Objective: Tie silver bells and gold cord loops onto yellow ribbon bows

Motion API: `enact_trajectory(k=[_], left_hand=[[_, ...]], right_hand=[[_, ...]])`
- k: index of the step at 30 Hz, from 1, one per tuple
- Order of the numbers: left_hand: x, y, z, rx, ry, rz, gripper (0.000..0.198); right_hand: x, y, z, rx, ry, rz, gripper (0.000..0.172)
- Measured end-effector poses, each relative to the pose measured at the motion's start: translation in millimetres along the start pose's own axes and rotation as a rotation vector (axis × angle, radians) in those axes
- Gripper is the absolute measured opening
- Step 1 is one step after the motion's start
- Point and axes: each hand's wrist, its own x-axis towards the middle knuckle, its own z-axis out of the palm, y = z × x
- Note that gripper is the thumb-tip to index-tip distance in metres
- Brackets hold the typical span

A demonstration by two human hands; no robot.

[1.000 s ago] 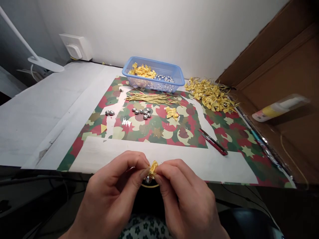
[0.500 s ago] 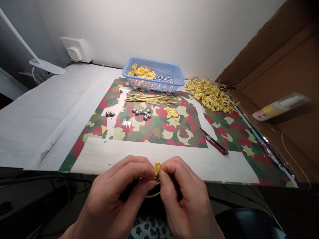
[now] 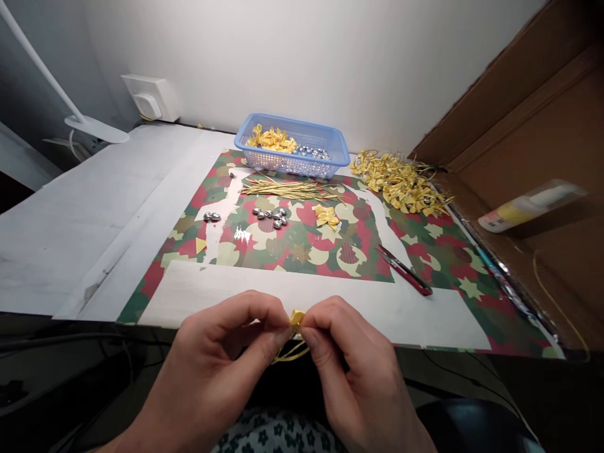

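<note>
My left hand point(image 3: 221, 358) and my right hand point(image 3: 349, 365) meet just below the table's front edge, fingertips pinched together on a small yellow ribbon bow point(image 3: 296, 317). A thin gold cord point(image 3: 289, 353) loops down from the bow between my thumbs. On the patterned paper point(image 3: 425, 251) lie a spare yellow bow point(image 3: 326, 216), several small silver bells point(image 3: 270, 214) and a bundle of gold cords point(image 3: 287, 187).
A blue basket point(image 3: 295, 165) with bows and bells stands at the back. A heap of finished bows point(image 3: 401, 179) lies to its right. Red-handled snips point(image 3: 404, 270) lie right of centre. A cardboard wall and a glue bottle point(image 3: 528, 206) are at the right; a lamp base point(image 3: 97, 128) at the left.
My hands have stayed pinched on the bow and shifted slightly. The silver bell seen under the bow a second ago is hidden now, and the gold cord loop hangs lower.
</note>
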Motion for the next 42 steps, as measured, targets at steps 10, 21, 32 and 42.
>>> enact_trajectory(k=[10, 21, 32, 42], left_hand=[[9, 1, -6.8, -0.120, -0.156, -0.138, 0.005], [14, 8, -10.7, -0.014, -0.229, 0.025, 0.016], [13, 5, -13.1, 0.073, -0.137, 0.099, 0.017], [19, -1, -13.3, 0.215, -0.051, 0.160, 0.023]], right_hand=[[11, 7, -21, -0.002, 0.005, 0.137, 0.014], [27, 0, -20, 0.048, -0.280, 0.246, 0.013], [21, 2, -16, 0.109, -0.165, 0.253, 0.014], [18, -27, -41, 0.524, 0.301, 0.136, 0.029]])
